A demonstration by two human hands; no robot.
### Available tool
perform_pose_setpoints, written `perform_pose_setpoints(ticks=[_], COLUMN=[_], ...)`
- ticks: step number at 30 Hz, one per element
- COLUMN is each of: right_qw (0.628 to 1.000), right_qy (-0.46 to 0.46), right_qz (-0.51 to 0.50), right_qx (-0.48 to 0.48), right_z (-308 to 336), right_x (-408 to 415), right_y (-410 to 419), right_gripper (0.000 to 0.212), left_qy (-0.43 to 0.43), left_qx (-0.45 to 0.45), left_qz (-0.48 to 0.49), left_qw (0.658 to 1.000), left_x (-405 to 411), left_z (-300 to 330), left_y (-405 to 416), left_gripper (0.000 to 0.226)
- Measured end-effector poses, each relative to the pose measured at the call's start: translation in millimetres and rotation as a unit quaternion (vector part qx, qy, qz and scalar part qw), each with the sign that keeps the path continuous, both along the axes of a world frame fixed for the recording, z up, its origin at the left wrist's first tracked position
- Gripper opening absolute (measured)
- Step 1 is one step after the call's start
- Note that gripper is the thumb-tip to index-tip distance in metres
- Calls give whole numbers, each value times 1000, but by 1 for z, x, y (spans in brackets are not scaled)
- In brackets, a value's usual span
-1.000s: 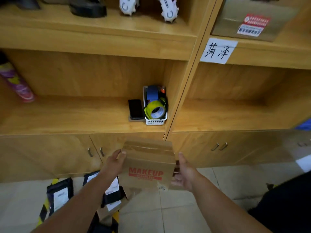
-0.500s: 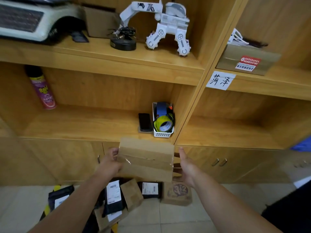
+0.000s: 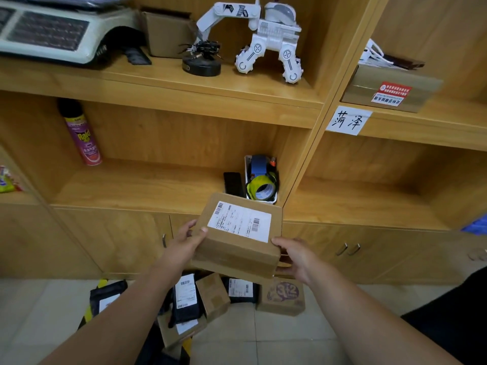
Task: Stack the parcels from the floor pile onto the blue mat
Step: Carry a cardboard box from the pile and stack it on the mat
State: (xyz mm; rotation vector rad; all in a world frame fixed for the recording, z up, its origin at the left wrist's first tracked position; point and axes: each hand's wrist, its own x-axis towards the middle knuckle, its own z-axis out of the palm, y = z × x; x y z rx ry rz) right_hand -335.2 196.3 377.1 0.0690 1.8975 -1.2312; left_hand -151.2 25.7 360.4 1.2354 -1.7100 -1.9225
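A person holds a box (image 3: 238,239) in mid-air in front of the wooden shelf (image 3: 168,191), label side up, clear of the floor pile (image 3: 210,299) directly below it. The left hand (image 3: 184,246) clasps the box's left end, thumb on the top edge and fingers curled behind; the right hand (image 3: 295,256) cups the right end from beneath, thumb along the upper corner. Gripping both ends looks meant to keep the box level while it is carried, and the upturned label suggests it is being read or kept visible. The blue mat cannot be identified with certainty; only a sliver of blue (image 3: 475,226) shows at the right edge, level with the shelf's cabinet top, so the box probably has a rightward trip ahead. In the pile at the foot of the shelf, roughly six parcels can be counted: about three dark bags with white labels, two plain brown cartons, and one printed carton (image 3: 283,296) at the right end; overlap makes the count uncertain. On the shelf, behind the box, stand one white basket (image 3: 259,180) of tape rolls, one dark phone-like slab (image 3: 233,184) just left of it, and one spray can (image 3: 83,135) far to the left. One white toy robot (image 3: 266,40) occupies the level above.
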Motion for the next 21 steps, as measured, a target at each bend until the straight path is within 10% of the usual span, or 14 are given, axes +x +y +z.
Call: perform_pose_setpoints(ticks=[5, 21], right_qw=[998, 994], right_qy=[16, -32], right_qz=[57, 98], right_qx=[-1, -33], right_z=[5, -7], right_x=[6, 36], right_y=[16, 105], right_gripper=[89, 61], left_qy=[7, 14], left_qx=[39, -24], left_qz=[38, 114], left_qw=[998, 993], left_x=[1, 53], left_z=[8, 34], left_y=[21, 115], left_gripper=[45, 42])
